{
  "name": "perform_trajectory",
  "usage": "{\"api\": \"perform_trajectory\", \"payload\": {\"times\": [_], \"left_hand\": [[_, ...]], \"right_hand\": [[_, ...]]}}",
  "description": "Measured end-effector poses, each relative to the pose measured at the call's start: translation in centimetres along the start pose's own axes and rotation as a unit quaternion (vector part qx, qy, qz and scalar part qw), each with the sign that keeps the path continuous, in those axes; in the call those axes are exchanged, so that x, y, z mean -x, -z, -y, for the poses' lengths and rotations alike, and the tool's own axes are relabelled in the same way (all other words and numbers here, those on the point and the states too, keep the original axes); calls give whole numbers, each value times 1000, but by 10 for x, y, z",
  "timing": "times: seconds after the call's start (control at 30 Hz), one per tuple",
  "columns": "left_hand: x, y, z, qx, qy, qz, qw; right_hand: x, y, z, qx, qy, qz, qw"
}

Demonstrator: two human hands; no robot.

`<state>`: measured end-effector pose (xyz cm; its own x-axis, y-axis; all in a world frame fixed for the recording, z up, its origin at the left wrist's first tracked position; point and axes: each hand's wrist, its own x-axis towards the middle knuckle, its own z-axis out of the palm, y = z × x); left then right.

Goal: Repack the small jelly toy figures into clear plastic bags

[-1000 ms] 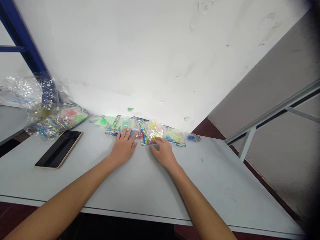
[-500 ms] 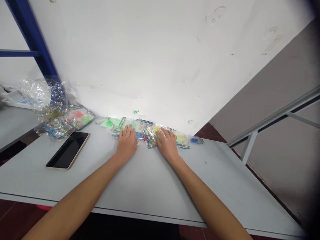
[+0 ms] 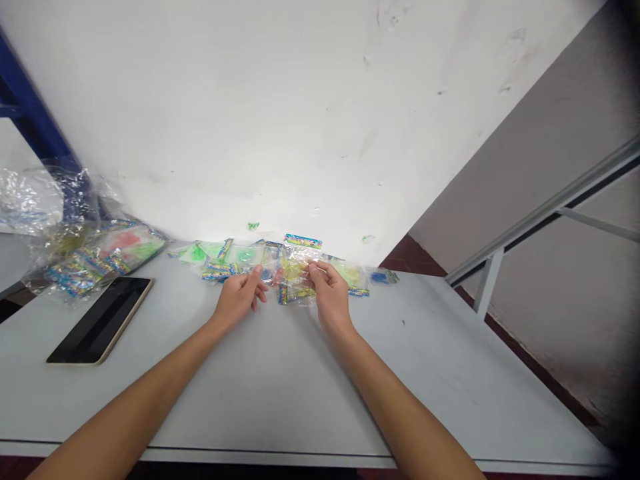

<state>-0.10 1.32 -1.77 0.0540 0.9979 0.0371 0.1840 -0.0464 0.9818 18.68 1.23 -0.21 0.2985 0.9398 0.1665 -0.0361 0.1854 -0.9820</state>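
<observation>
Pinched in my right hand [image 3: 332, 293] is a clear plastic packet [image 3: 303, 252] with a patterned blue-yellow header strip and something yellow inside. It stands raised in front of the other packets. My left hand [image 3: 241, 295] is just to its left, fingers loosely curled and apart, with nothing visible in it. Behind and beside my hands, a row of similar packets lies along the wall: green ones [image 3: 198, 252] on the left, a yellow-green one [image 3: 353, 275] and a blue one [image 3: 383, 277] on the right. Parts of the middle packets are hidden by my hands.
A black-screened phone [image 3: 103, 321] lies on the grey table [image 3: 270, 393] at the left. Behind it are a pile of packets [image 3: 95, 263] and a crumpled clear bag [image 3: 47, 200]. A white wall [image 3: 240, 120] rises at the back; a metal rail [image 3: 545, 213] runs on the right.
Both hands lay flat over the packets before. Now the right has lifted one packet upright, and the left has turned, its thumb up. The view has shifted to the right.
</observation>
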Motion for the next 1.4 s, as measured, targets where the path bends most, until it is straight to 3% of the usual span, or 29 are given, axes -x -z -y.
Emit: {"api": "perform_trajectory", "payload": {"times": [0.07,0.17,0.33,0.43,0.53,0.6,0.73,0.87,1.0,1.17,1.4], "left_hand": [[1,-2,-3,77,49,50,995],[1,-4,-4,95,65,96,989],[1,0,-1,120,50,75,989],[1,2,-4,189,61,45,979],[0,2,-8,300,109,43,947],[1,1,-10,334,130,46,932],[1,0,-9,316,114,40,941],[2,1,-7,288,102,77,949],[5,0,-9,259,101,96,956],[7,-1,-12,263,114,147,947],[6,2,-11,247,116,167,947]], "right_hand": [[4,-1,-2,-45,-53,12,997],[8,-3,-3,-61,-84,24,994],[12,-2,2,-11,-64,98,993],[14,0,1,87,28,151,984],[18,0,-3,196,167,174,950],[22,-1,-5,255,215,173,927],[26,-2,-5,279,240,171,914],[26,-1,0,273,271,127,914],[21,-1,-4,336,275,117,893],[18,-1,-12,342,265,96,896],[18,1,-13,335,293,118,888]]}}
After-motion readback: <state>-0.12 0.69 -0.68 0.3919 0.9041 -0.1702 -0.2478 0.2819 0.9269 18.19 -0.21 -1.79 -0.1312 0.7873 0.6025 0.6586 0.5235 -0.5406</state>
